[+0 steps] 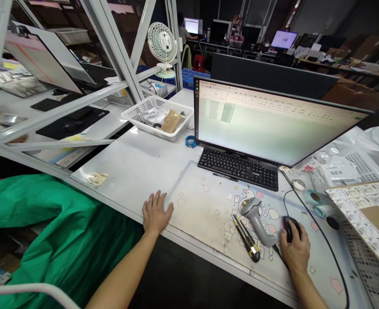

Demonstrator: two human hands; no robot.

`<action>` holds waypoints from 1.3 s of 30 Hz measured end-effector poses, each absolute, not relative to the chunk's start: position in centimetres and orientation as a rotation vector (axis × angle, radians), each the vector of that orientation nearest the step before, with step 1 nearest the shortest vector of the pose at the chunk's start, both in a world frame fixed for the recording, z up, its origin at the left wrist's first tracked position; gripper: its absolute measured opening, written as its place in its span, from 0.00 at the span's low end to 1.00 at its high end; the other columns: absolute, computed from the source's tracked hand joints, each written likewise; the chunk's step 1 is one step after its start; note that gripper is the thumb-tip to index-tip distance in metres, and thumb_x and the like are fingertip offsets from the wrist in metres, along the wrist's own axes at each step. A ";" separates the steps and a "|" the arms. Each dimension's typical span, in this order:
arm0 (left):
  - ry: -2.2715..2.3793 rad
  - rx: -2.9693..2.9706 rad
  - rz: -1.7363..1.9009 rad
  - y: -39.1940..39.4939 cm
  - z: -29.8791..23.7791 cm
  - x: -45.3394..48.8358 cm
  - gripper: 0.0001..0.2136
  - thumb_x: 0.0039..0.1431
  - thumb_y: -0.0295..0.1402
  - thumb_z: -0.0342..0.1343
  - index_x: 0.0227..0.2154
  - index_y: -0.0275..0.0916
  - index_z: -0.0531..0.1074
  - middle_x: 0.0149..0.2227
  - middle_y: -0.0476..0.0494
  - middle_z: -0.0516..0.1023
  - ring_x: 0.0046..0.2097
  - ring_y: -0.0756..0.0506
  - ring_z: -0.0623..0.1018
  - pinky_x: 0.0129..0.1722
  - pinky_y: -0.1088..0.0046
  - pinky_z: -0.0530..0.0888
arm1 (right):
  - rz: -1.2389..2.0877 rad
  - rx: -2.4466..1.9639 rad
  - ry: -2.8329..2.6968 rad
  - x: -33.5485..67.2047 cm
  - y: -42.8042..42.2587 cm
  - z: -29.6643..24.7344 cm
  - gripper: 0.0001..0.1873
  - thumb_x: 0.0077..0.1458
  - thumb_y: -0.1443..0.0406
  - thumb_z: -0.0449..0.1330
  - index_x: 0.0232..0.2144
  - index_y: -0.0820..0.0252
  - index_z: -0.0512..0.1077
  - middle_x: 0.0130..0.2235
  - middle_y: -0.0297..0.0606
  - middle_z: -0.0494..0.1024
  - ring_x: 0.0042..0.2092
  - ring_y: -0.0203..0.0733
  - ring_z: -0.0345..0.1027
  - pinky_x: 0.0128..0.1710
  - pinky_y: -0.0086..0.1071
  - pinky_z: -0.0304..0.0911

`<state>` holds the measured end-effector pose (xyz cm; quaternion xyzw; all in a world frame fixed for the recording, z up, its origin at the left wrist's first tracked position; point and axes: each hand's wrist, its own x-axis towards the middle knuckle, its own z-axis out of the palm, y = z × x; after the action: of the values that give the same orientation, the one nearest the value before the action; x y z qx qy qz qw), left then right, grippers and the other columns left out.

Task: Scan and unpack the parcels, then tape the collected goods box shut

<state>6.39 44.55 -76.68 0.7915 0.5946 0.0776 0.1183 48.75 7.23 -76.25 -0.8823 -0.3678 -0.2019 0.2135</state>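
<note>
My left hand [156,213] lies flat near the table's front edge, fingers spread, holding nothing. A black computer mouse [291,229] sits under my right hand [296,249], whose fingers rest curved over it. Just left of the mouse lie a grey barcode scanner [258,223] and a yellow-and-black utility knife [246,238], both on a patterned desk mat [196,214]. Behind them are a black keyboard [237,168] and a pen [225,176]. The monitor [266,124] shows a spreadsheet with a few filled columns at its left.
A white basket [159,133] with packets stands at the back left, beside a blue tape roll [191,141]. Sheets of labels [366,214] and more baskets crowd the right side. A metal frame [112,51] borders the left, with a small fan [162,43] on it.
</note>
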 end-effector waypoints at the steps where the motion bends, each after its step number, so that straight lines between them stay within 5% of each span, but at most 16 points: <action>1: 1.737 2.314 0.227 44.6 -76.6 6.4 0.27 0.72 0.45 0.48 0.68 0.42 0.71 0.77 0.41 0.60 0.78 0.34 0.55 0.77 0.47 0.48 | -0.565 -2.458 -1.009 48.6 7.3 -76.1 0.27 0.67 0.56 0.58 0.62 0.65 0.76 0.66 0.61 0.69 0.62 0.67 0.69 0.59 0.60 0.67; 39: 1.750 2.350 0.209 44.8 -77.4 6.2 0.27 0.72 0.44 0.49 0.69 0.40 0.71 0.77 0.41 0.61 0.78 0.34 0.56 0.77 0.47 0.49 | -0.583 -2.434 -1.109 49.0 7.5 -76.5 0.27 0.70 0.54 0.54 0.59 0.65 0.77 0.64 0.60 0.71 0.59 0.64 0.71 0.54 0.52 0.67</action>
<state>6.21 44.84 -77.37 0.7958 0.5927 0.0709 0.1018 49.03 7.52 -76.53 -0.8710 -0.3969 -0.2087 0.2007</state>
